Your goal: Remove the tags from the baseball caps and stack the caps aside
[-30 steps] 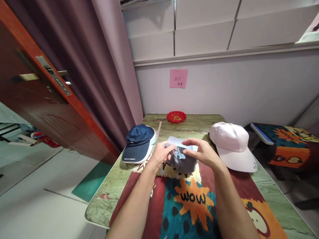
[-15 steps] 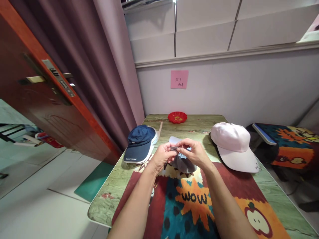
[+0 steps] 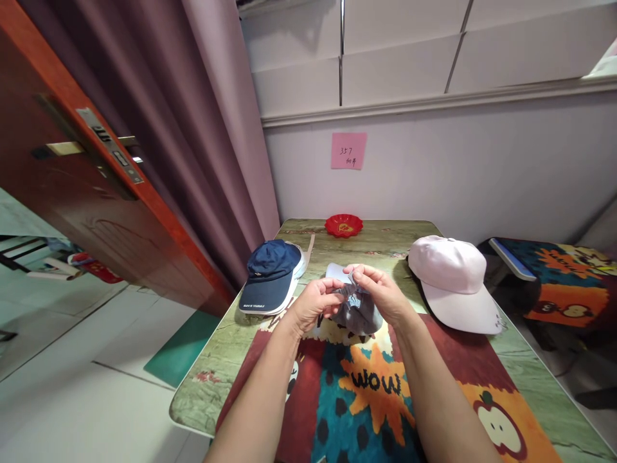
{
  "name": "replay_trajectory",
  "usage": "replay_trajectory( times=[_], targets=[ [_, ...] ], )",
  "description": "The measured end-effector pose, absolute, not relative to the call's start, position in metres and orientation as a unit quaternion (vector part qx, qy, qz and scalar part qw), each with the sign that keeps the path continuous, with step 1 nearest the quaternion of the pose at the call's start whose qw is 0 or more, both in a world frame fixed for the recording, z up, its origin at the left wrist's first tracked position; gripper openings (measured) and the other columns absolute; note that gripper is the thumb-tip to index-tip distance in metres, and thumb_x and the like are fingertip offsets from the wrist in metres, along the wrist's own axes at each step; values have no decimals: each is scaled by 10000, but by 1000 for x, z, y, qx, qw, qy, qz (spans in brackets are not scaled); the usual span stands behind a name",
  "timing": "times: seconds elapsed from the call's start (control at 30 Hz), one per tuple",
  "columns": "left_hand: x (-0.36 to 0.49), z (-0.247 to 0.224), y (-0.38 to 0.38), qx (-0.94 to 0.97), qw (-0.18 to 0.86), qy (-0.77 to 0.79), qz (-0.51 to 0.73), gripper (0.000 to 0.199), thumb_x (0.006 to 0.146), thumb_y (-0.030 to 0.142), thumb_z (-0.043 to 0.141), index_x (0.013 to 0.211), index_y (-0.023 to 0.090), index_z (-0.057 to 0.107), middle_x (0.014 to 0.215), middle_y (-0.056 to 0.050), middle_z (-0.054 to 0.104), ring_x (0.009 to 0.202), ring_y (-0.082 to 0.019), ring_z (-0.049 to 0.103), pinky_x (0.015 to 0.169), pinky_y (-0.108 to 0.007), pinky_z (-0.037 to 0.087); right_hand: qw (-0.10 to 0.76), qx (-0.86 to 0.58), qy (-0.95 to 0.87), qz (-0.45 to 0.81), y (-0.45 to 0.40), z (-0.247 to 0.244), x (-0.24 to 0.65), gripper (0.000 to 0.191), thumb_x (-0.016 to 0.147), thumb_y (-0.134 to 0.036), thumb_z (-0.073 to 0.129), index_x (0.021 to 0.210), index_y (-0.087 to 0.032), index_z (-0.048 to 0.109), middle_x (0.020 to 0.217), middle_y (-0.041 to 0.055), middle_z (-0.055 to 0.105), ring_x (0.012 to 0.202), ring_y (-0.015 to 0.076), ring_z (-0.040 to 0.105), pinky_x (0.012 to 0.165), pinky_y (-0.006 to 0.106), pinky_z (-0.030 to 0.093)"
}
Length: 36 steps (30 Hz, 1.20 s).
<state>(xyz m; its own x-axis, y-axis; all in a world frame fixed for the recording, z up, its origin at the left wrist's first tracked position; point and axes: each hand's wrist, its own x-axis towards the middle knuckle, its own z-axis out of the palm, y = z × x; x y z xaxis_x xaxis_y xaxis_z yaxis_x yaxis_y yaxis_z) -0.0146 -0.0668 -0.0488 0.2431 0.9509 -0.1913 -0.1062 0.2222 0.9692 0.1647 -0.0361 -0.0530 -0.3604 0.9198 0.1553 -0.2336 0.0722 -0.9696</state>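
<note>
A small grey cap (image 3: 360,316) lies on the table in front of me, its paler brim (image 3: 336,272) pointing away. My left hand (image 3: 315,302) pinches the cap's edge or strap from the left; the exact spot is partly hidden by the fingers. On the other side my right hand (image 3: 378,289) is closed on a grey part of the same cap, thumb and fingers together. To the left sits a navy cap (image 3: 272,260) on top of a lighter one. A pale pink cap (image 3: 448,263) rests on the right, its brim towards me.
A red scalloped dish (image 3: 344,225) stands at the table's far edge, below a pink note (image 3: 348,151) on the wall. A patterned mat (image 3: 337,399) covers the near part of the wood-look table (image 3: 202,379). At the left are a curtain and a door (image 3: 144,225).
My right hand has shifted slightly and its fingers have moved a little up and away from my left fingers. The grey strip between the hands now looks less flat. The other caps stay put.
</note>
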Motion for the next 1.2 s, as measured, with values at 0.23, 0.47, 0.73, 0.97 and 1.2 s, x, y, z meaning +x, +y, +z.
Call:
replay_trajectory(
  times=[0.23, 0.47, 0.73, 0.97, 1.2],
  targets=[
    [-2, -50, -68, 497, 579, 490, 422, 293, 678, 310, 765, 896, 132, 682, 560, 67, 492, 446, -48, 364, 441, -193, 260, 459, -288, -575, 613, -36, -54, 164, 426, 821, -612, 701, 789, -210, 564, 725, -9, 580, 550, 93, 362, 521, 239, 321],
    [-5, -55, -66, 490, 554, 468, 484, 458, 593, 250, 854, 962, 179, 592, 807, 17, 648, 579, -71, 524, 526, -182, 366, 480, -305, -533, 627, -36, -50, 167, 443, 786, -615, 731, 796, -211, 549, 766, 9, 626, 554, 100, 458, 496, 237, 352],
    [-2, -59, -67, 538, 494, 473, 493, 343, 670, 242, 787, 962, 171, 623, 772, 23, 617, 595, -77, 528, 548, -181, 412, 470, -356, -541, 599, -38, -44, 171, 412, 759, -570, 751, 746, -217, 540, 607, -35, 559, 494, 105, 458, 491, 246, 377],
    [-2, -61, -67, 498, 532, 481, 488, 214, 676, 216, 675, 872, 157, 612, 630, 48, 554, 490, -68, 475, 475, -183, 374, 458, -364, -557, 590, -35, -45, 176, 396, 781, -545, 728, 704, -208, 535, 585, -25, 576, 502, 101, 467, 530, 248, 372],
    [0, -68, -65, 466, 570, 457, 500, 299, 677, 297, 791, 873, 151, 618, 632, 50, 564, 478, -49, 453, 459, -167, 349, 437, -373, -601, 556, -35, -48, 177, 373, 763, -513, 733, 696, -209, 528, 591, -51, 490, 531, 106, 440, 527, 246, 361]
  ],
)
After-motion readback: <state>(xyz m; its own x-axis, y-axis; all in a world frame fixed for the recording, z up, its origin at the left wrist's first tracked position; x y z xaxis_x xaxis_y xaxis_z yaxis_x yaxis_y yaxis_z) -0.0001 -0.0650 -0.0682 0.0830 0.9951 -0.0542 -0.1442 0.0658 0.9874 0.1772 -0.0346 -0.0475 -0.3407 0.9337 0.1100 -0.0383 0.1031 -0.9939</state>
